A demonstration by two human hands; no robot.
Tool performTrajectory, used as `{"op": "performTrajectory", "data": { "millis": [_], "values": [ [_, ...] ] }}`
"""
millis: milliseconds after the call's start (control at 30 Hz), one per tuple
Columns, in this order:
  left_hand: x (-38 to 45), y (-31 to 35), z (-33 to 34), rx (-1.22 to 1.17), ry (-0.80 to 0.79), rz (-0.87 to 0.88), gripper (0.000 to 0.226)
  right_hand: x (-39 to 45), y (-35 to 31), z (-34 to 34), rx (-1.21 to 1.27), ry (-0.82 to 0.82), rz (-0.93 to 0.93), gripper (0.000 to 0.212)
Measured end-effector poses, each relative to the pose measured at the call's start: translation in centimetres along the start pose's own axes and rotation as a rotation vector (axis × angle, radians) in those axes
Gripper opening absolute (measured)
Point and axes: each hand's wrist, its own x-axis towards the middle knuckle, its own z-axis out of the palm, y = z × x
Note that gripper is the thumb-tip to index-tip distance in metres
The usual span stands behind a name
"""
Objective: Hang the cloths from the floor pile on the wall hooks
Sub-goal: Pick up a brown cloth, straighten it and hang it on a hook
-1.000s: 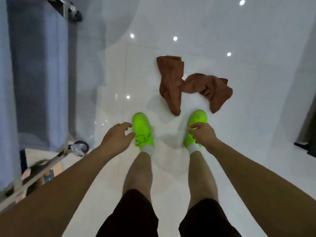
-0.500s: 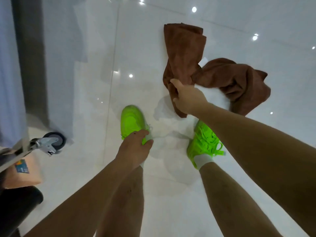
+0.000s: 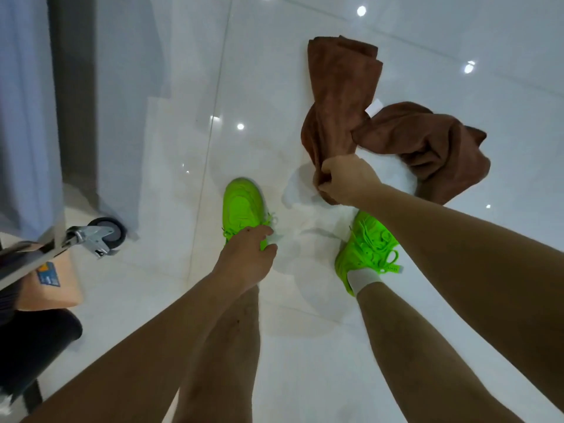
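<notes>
Your right hand (image 3: 345, 180) is clamped on the near end of the long brown cloth (image 3: 341, 96), fingers curled round a bunch of fabric just ahead of your right shoe (image 3: 367, 250). That is a sound place to take it: the near end is the closest reach from a stoop, and a bunched grip should bring the whole length up in one lift. The cloth lies stretched away from you on the white tiled floor (image 3: 189, 87), not yet raised. The second brown cloth (image 3: 427, 148) lies crumpled to its right, touching it where a white label (image 3: 374, 107) shows; whether the two overlap I cannot tell, so judge the risk of dragging the second one along. Your left hand (image 3: 247, 254) holds nothing; its fingers hang loosely over your left shoe (image 3: 242, 206), likely as a balance while you bend. No wall hooks are in view. A castor wheel (image 3: 111, 232) on a metal frame stands at the left, well apart from the cloths. Both cloths remain to be hung.
</notes>
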Motion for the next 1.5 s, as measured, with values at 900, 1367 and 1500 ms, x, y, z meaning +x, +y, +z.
{"op": "performTrajectory", "data": {
  "millis": [900, 1367, 1500],
  "values": [
    [-48.1, 32.9, -25.1, 0.392, 0.166, 1.124, 0.005, -54.1, -18.5, -35.7, 0.83, 0.933, -0.017, 0.009],
    [-73.4, 38.3, -8.9, 0.366, 0.275, 1.606, 0.012, -82.5, -13.4, -27.9, 0.678, 1.303, 0.129, 0.033],
    [-77.4, 37.6, 0.1, 0.519, 0.293, 1.679, 0.011, -89.0, -7.6, -19.3, 0.611, 1.264, 0.385, 0.026]
  ]
}}
